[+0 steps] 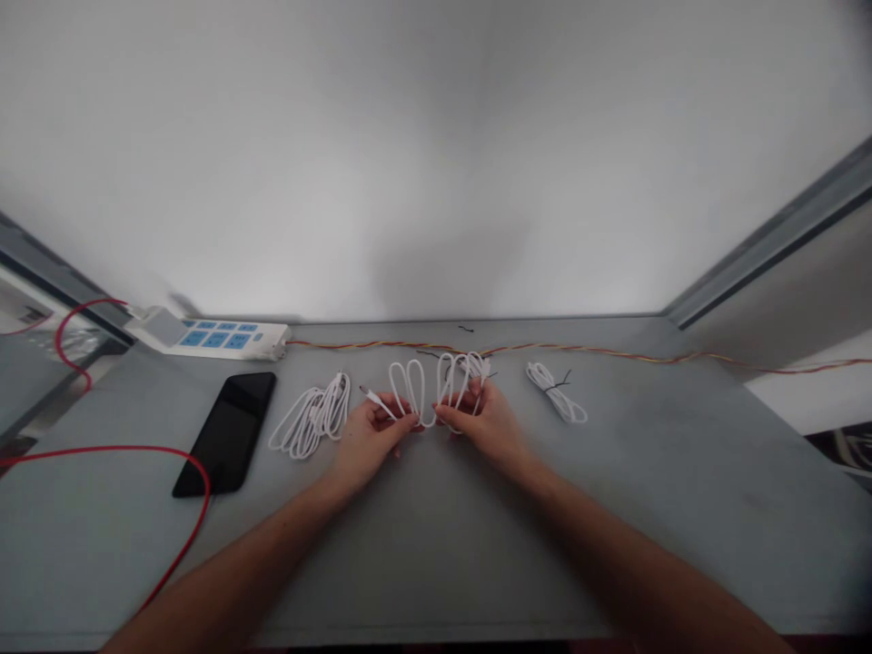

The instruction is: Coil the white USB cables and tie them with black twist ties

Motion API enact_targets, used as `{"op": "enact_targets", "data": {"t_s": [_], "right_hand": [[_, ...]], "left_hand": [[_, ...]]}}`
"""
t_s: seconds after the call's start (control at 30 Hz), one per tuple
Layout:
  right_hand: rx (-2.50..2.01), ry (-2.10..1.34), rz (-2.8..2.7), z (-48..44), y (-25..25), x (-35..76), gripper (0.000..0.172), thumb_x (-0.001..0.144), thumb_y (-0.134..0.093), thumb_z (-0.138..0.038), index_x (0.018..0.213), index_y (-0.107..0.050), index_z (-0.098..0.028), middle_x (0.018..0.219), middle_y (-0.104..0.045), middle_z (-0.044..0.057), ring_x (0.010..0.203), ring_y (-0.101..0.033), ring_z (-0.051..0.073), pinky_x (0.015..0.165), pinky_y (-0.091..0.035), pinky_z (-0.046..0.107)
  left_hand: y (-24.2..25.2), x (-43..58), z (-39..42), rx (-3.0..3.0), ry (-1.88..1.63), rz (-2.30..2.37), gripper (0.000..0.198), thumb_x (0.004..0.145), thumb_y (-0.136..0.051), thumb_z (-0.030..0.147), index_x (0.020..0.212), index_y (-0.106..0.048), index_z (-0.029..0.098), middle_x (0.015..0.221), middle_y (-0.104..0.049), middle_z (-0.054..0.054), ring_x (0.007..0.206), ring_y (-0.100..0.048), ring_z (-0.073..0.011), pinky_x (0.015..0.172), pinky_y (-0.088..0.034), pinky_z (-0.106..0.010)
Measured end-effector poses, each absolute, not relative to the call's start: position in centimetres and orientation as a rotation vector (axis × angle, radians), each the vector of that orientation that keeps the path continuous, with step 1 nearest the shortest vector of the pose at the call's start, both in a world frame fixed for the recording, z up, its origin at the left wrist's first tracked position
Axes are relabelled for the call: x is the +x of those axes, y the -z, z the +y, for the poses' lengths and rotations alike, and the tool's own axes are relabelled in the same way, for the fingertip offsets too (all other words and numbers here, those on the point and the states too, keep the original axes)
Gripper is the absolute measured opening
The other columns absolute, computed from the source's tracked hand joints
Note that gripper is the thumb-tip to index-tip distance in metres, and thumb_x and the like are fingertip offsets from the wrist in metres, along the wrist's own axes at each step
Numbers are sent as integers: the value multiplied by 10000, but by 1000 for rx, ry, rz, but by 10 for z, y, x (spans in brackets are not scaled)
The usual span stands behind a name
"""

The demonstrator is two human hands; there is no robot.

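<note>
A white charging cable [415, 386], its bends fanned out in loose loops, stretches between my two hands above the grey table. My left hand [371, 440] pinches one part of it between thumb and fingers, and a plug end sticks out to the left. The loops on the other side are gripped by my right hand [487, 422]. Left of my left hand lies a pile of looped white cables [313, 418]. To the right rests a white cable bundle [555, 392] bound with a black twist tie. Behind my right hand more white cable shows, partly hidden.
A black phone [228, 431] lies at the left, with a red cable [197, 468] curving by it. Further back sits a white power strip [262, 341] with blue sockets. A twisted red-yellow wire [579, 350] runs along the back, near a loose black twist tie [466, 329].
</note>
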State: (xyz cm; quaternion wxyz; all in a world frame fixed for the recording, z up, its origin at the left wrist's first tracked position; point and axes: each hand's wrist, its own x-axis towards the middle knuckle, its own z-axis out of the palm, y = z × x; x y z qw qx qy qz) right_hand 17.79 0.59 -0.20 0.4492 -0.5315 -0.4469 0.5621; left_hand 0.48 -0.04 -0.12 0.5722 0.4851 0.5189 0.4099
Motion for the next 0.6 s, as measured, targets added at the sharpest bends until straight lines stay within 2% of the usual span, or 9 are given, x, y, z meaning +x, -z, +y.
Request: {"op": "enact_targets", "data": {"t_s": [0.3,0.6], "right_hand": [[-1302,-1397,-1139,5,5,179,475,635,-728,-328,805,-290,-256,797,-659,-21,679,-669,181,485,-486,268],[-1305,-1414,-1161,5,3,179,475,638,-724,-330,807,-287,-255,792,-649,-27,676,-663,176,494,-488,273]], "left_hand": [[2,5,0,1075,-992,1207,437,699,-737,275,1048,-496,167,824,-683,-35,752,-698,-204,411,-413,-189],[3,4,0,1090,-989,1189,521,677,-759,312,1091,-479,167,827,-679,-40,747,-685,-208,429,-420,-204]]}}
